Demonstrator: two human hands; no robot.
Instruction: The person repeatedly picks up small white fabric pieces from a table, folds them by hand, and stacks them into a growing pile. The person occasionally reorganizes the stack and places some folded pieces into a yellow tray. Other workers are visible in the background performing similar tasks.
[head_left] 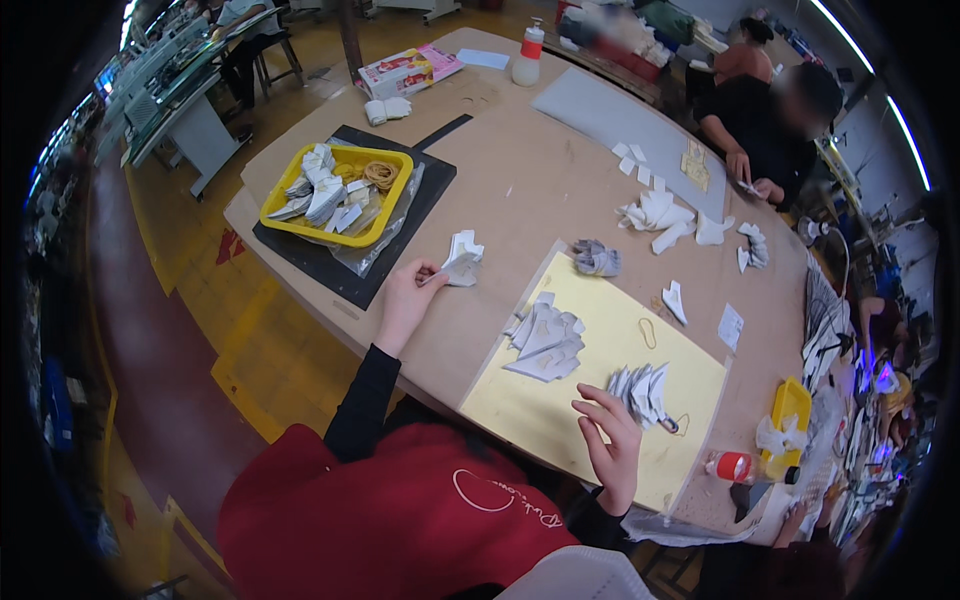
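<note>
One white folded pc. (463, 258) sits at approx. 2 o'clock from the left hand (405, 298), whose thumb & fingertips are pinched on its near edge, just above a brown counter (530, 140) or resting on it; can't tell which. The right hand (610, 436), fingers apart & apparently w/ nothing in them, hovers by a small stack (641, 392) of pale pcs. at its 1 o'clock; contact unclear. Stack & a fanned pile (548, 345), the latter at 11 o'clock from that hand, both lie on a yellow sheet (692, 368), w/ a loose rubber band (642, 328) btwn 12 & 1. At 11 o'clock from the left hand, a yellow tray (272, 205) of more pcs. rests w/ a plastic bag (368, 262) under it, over a black board (315, 262). Risks, as judged: a brush of the right hand could topple the stack, since its pcs. lean together; a one-edge pinch may let the folded pc. slip or unfold; the black sleeve (362, 402), if it snags the bag, could drag the tray askew; & a bottle (735, 466) on its side, btwn 3 & 4 o'clock from the right hand, might roll if an elbow bumps it.
</note>
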